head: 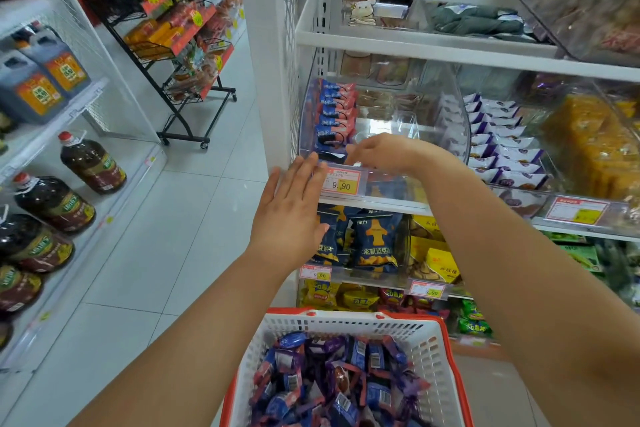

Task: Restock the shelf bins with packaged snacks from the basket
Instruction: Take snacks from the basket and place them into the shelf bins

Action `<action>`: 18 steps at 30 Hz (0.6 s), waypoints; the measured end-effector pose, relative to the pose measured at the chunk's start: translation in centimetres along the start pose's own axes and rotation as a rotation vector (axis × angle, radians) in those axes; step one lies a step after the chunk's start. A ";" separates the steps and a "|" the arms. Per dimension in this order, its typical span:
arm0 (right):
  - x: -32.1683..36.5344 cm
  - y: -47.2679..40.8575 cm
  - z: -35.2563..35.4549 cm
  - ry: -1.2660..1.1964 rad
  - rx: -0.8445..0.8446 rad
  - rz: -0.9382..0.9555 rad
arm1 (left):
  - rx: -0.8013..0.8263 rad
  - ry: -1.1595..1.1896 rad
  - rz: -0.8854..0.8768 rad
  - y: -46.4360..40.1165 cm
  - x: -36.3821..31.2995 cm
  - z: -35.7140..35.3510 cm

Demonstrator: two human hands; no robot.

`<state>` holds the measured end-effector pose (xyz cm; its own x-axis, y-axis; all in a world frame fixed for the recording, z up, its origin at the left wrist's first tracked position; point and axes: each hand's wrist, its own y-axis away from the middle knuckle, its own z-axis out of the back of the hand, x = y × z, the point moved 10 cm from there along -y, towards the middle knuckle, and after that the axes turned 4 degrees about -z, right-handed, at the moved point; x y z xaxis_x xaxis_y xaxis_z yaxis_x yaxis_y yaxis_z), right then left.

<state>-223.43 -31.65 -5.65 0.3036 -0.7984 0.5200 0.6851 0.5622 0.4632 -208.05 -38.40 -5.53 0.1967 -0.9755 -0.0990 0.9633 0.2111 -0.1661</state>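
we reach both arms to the clear plastic shelf bin [381,107], its left side lined with blue-and-pink snack packets [336,114]. our left hand [294,211] is flat, fingers straight, holding nothing, by the bin's front left corner. our right hand [377,149] curls over the front rim; we cannot tell what, if anything, it grasps. the red-rimmed white basket [346,324] below is full of packets. next, likely, another handful. the yellow price tag [341,182] reads 9.90.

Dark oil bottles [93,163] on left shelves, black wire rack [180,80] upper left, pale tiled floor [156,236], yellow price tag [341,182] centre.
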 end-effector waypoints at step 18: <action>-0.1 -1.4 -2.3 -0.437 0.366 0.108 | 0.020 -0.024 0.025 0.0 0.0 -0.1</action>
<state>-222.89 -32.91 -8.02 0.0044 -0.6131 0.7900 0.3684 0.7354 0.5687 -208.09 -38.43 -5.60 0.2249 -0.9712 -0.0789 0.9614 0.2343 -0.1441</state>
